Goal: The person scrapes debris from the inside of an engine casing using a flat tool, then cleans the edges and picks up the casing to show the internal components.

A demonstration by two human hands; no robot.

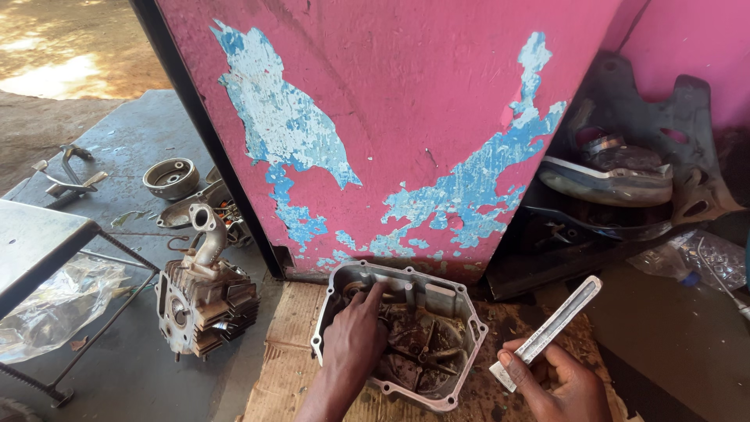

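Note:
A greasy aluminium engine cover [467,311] lies open side up on a sheet of cardboard [287,328] in front of a peeling pink door. My left hand [355,340] reaches inside it, fingertips pressed on a dirty part near the cover's far left corner. To the right of the cover, my right hand [556,383] grips the lower end of a flat silver metal strip [556,324] that slants up to the right. The inside of the cover holds dark, oily ribs.
An engine cylinder head [201,301] with a curved intake pipe stands on the concrete at left, by a round metal drum [171,177] and a metal table's edge [39,234]. Black plastic bike panels [625,187] lean at right, with a clear bottle [695,258] below them.

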